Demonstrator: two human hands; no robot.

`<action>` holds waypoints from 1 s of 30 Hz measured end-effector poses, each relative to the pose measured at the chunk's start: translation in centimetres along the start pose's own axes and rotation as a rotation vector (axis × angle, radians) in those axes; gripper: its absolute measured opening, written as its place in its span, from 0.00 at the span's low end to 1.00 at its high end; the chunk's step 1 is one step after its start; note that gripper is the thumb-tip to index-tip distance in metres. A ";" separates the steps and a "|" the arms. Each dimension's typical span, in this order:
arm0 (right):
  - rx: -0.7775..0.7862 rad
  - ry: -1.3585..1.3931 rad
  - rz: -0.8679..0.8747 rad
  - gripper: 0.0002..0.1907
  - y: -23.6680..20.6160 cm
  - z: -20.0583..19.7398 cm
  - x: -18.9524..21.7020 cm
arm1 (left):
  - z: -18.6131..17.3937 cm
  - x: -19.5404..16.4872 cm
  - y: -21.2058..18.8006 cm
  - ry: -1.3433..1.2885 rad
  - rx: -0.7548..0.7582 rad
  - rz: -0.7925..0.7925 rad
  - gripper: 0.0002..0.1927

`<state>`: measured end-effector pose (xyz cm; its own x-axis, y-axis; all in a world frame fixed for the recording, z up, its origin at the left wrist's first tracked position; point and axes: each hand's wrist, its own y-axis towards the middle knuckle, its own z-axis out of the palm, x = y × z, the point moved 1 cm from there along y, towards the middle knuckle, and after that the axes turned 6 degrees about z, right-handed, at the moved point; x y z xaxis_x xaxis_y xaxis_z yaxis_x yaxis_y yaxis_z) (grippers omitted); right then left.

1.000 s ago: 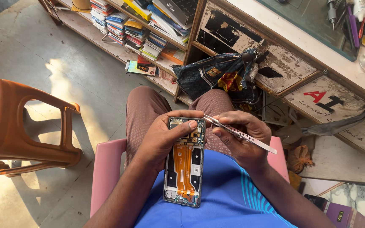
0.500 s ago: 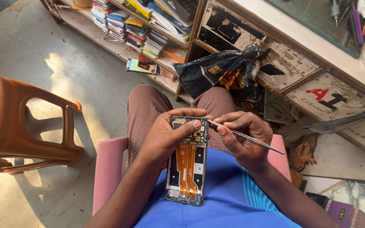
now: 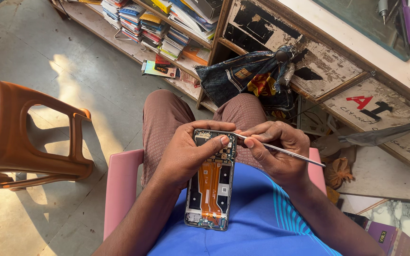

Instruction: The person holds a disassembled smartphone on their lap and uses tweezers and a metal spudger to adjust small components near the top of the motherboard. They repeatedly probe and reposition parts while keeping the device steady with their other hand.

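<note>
An opened smartphone (image 3: 210, 189) with its back off shows an orange flex cable and circuit boards. It stands upright against my blue shirt, over my lap. My left hand (image 3: 186, 151) grips its upper part, thumb lying across the top board. My right hand (image 3: 276, 151) pinches a pair of thin metal tweezers (image 3: 281, 149), whose tip touches the phone's top right corner near my left thumb.
I sit on a pink plastic stool (image 3: 119, 189). An orange plastic stool (image 3: 20, 132) stands at the left on the concrete floor. Ahead, wooden shelves hold stacked boxes and books (image 3: 167, 28); a dark plastic bag (image 3: 247, 80) hangs there. A counter (image 3: 371, 52) runs along the right.
The tweezers' tip has moved left onto the phone's top right corner. My left thumb has shifted across the top board. The phone stays in the same place.
</note>
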<state>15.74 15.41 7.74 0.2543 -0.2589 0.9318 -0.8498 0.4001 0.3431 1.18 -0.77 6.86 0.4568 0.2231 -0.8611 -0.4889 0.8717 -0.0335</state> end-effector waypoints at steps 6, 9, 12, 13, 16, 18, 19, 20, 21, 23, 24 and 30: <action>-0.003 0.012 0.054 0.06 0.0 0.0 -0.2 | 0.0 -0.3 0.0 0.042 -0.005 -0.009 0.18; -0.008 0.206 0.066 0.04 -0.3 0.1 -0.3 | 0.1 -0.4 -0.1 0.039 0.015 0.025 0.18; -0.006 0.208 0.030 0.05 -0.3 0.1 -0.2 | 0.2 -0.6 -0.1 0.025 0.018 0.042 0.18; -0.004 0.169 0.011 0.05 -0.3 0.1 -0.2 | 0.2 -0.6 0.0 0.018 0.018 0.033 0.18; -0.019 0.078 -0.034 0.06 -0.4 0.2 -0.3 | 0.3 -0.5 0.0 -0.005 0.012 0.018 0.18; -0.022 0.006 -0.069 0.06 -0.4 0.2 -0.3 | 0.3 -0.5 0.1 -0.015 0.010 0.029 0.18; -0.024 -0.030 -0.085 0.07 -0.4 0.2 -0.3 | 0.3 -0.4 0.0 -0.014 0.006 0.022 0.18; -0.016 -0.029 -0.098 0.07 -0.4 0.2 -0.4 | 0.3 -0.4 -0.1 -0.011 0.002 0.014 0.18; -0.008 -0.029 -0.113 0.06 -0.3 0.1 -0.5 | 0.4 -0.4 0.0 -0.009 0.000 0.008 0.18; 0.009 -0.037 -0.134 0.06 -0.1 0.1 -0.5 | 0.3 -0.4 0.0 -0.014 -0.012 -0.008 0.18; 0.017 -0.045 -0.140 0.06 -0.1 0.0 -0.5 | 0.3 -0.4 0.0 -0.017 -0.018 -0.017 0.18; 0.030 -0.145 -0.151 0.07 0.2 0.0 0.1 | 0.3 -0.4 0.1 -0.034 -0.021 -0.028 0.19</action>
<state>15.60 15.51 7.92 0.3127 -0.4391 0.8423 -0.8208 0.3213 0.4722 1.22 -0.67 7.34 0.4953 0.2140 -0.8420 -0.4912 0.8684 -0.0682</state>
